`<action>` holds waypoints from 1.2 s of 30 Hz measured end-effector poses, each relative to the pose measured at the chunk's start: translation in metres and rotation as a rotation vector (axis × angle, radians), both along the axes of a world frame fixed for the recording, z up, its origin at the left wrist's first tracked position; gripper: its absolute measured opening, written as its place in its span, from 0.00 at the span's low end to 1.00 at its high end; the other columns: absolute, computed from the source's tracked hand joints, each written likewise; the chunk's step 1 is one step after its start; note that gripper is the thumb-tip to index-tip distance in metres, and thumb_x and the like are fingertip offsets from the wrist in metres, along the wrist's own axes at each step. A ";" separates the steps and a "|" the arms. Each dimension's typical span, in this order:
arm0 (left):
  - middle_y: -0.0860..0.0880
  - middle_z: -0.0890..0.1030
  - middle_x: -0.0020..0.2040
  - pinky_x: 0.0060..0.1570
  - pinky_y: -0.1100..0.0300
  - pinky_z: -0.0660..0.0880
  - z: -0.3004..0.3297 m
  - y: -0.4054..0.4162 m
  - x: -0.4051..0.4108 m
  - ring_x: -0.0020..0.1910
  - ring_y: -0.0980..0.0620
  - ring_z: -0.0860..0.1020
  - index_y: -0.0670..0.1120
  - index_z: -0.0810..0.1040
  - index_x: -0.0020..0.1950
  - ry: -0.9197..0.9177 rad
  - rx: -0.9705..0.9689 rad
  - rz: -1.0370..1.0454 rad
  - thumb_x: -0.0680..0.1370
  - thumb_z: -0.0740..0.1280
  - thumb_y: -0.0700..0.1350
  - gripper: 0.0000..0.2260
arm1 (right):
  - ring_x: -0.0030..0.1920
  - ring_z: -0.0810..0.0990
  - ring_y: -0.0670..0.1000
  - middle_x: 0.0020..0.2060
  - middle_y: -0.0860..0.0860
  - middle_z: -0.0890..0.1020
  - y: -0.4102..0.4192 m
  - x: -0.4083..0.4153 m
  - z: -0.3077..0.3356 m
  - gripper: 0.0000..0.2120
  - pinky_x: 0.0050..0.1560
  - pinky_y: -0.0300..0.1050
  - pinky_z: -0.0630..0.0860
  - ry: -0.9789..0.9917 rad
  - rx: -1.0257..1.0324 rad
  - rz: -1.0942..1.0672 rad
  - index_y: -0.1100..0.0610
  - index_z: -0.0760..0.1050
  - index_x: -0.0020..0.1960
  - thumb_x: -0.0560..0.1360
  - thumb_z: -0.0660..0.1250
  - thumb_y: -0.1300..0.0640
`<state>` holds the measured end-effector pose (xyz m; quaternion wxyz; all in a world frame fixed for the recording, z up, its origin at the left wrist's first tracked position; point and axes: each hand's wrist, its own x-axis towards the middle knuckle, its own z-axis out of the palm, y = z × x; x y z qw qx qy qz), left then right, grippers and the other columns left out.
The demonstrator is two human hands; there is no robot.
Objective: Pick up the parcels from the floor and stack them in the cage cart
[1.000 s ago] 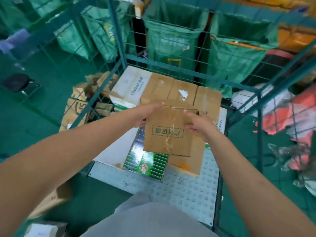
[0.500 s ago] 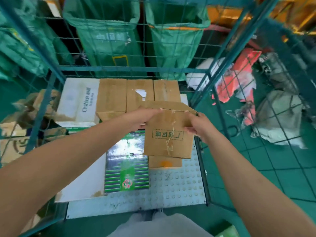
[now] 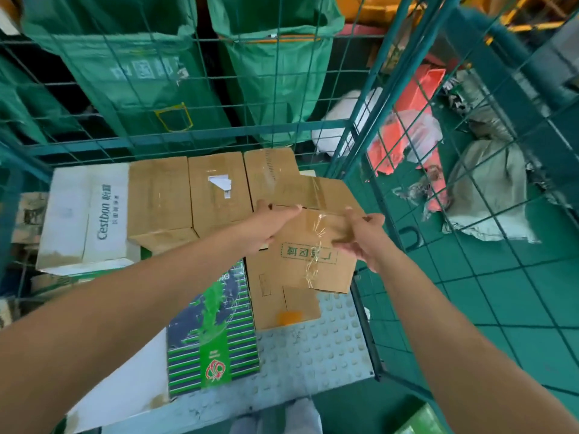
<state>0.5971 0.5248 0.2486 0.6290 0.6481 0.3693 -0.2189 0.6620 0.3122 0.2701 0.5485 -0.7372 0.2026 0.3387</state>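
Matt brown cardboard parcel [image 3: 316,255], sealed with glossy clear tape, above a cage cart [image 3: 354,142] of painted green metal wire. The cart floor [image 3: 316,352] is studded grey metal; woven green sacks [image 3: 275,67] hang behind.

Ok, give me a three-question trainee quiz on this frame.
1. True or false: the held box rests flat on the cart floor.
2. Which hands grip the held box? A) left only B) right only C) both
3. Fill in: the white box lies to the ___ of the brown row.

Key: 1 false, since the left hand and right hand hold it up above another carton; 2 C; 3 left.
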 end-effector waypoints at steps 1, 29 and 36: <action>0.51 0.74 0.67 0.66 0.47 0.76 -0.005 -0.005 0.009 0.59 0.49 0.77 0.56 0.57 0.78 -0.006 0.007 0.013 0.73 0.73 0.66 0.40 | 0.43 0.88 0.63 0.57 0.62 0.80 -0.003 0.008 -0.007 0.26 0.53 0.60 0.85 -0.023 -0.013 -0.002 0.51 0.57 0.65 0.80 0.68 0.40; 0.52 0.75 0.66 0.69 0.44 0.72 -0.093 -0.091 0.170 0.64 0.47 0.75 0.57 0.57 0.67 -0.205 0.049 0.321 0.77 0.71 0.62 0.28 | 0.36 0.82 0.57 0.45 0.51 0.78 -0.034 0.205 -0.076 0.12 0.52 0.66 0.82 -0.396 -0.168 0.182 0.54 0.60 0.62 0.82 0.59 0.54; 0.48 0.68 0.75 0.72 0.43 0.69 -0.153 -0.092 0.178 0.70 0.45 0.71 0.57 0.56 0.77 -0.138 0.073 0.310 0.67 0.70 0.70 0.44 | 0.37 0.79 0.56 0.43 0.50 0.76 -0.029 0.219 -0.142 0.12 0.55 0.66 0.81 -0.363 -0.171 0.186 0.54 0.59 0.62 0.81 0.58 0.56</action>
